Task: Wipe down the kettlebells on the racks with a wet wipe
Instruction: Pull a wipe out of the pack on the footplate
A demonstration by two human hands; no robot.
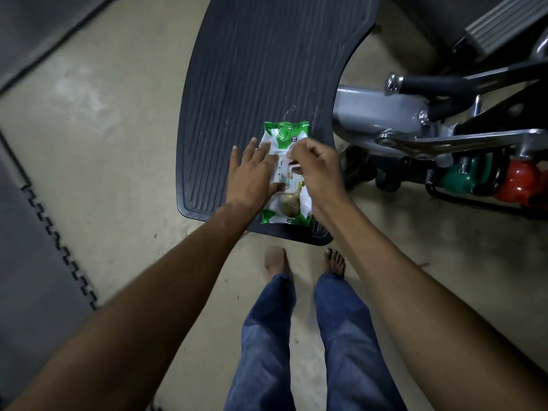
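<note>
A green and white pack of wet wipes [284, 137] lies flat on a black ribbed platform [252, 69] of a gym machine. My left hand [252, 173] presses on the pack's left side with straight fingers. My right hand [317, 164] is over the pack's middle, its fingertips pinching at the flap on top. A green kettlebell [456, 179] and a red kettlebell [519, 182] sit on a low rack at the right, partly hidden by the machine's frame.
The grey metal frame and lever [415, 120] of the machine stand right of the platform. Dark interlocking floor mats [29, 247] cover the left side. My bare feet [305, 262] stand on concrete just before the platform's edge.
</note>
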